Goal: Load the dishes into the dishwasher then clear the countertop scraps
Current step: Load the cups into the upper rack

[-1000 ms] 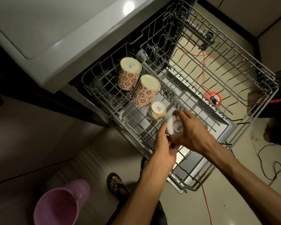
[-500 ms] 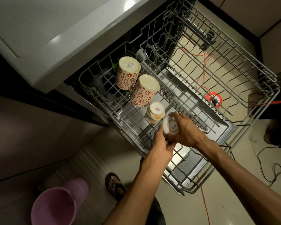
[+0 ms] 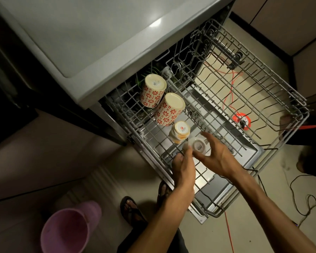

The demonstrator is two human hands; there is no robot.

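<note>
Grey wire dishwasher rack [image 3: 259, 99] holds four inverted cups: two red-flower-patterned mugs [image 3: 154, 90], one cream cup [image 3: 180, 132], one small white cup [image 3: 199, 146]. Right hand [image 3: 217, 157] spread apart over the white one; left hand [image 3: 183, 164] fingertips touching it, fingers relaxed.

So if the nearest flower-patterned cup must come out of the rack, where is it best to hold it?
Probably round the patterned side wall of the flower-patterned cup, fingers coming down from above. It stands upside down and tilted in the upper rack, flat base up, rim among the wires, with another cup close behind, so the sides are freest.
</note>
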